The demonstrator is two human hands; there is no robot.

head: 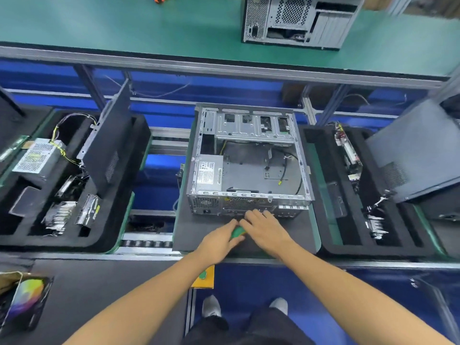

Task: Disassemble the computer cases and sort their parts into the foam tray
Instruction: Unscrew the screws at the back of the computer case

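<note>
- Left hand is curled round a green-handled tool, probably a screwdriver; the shaft and tip are hidden, so I can't confirm where it's seated.
- Right hand lies over the tool's far end with fingers stretched flat and relaxed, tips touching the near rear panel of the open computer case. It grips nothing that I can see.
- Key relation: the case sits straight ahead, just beyond both hands. The tool handle slopes up to the right, toward the panel below the fan grille. The right hand is the nearer one to the panel.
- The case lies on its side on a dark mat, open side up. The power supply is still in the near-left corner, with loose cables inside.
- Judgement: likely working a rear-panel screw, perhaps for the power supply.
- Left foam tray is well to the left and already holds a power supply unit, a side panel and small parts. Right foam tray is well to the right, holding a board and brackets.
</note>
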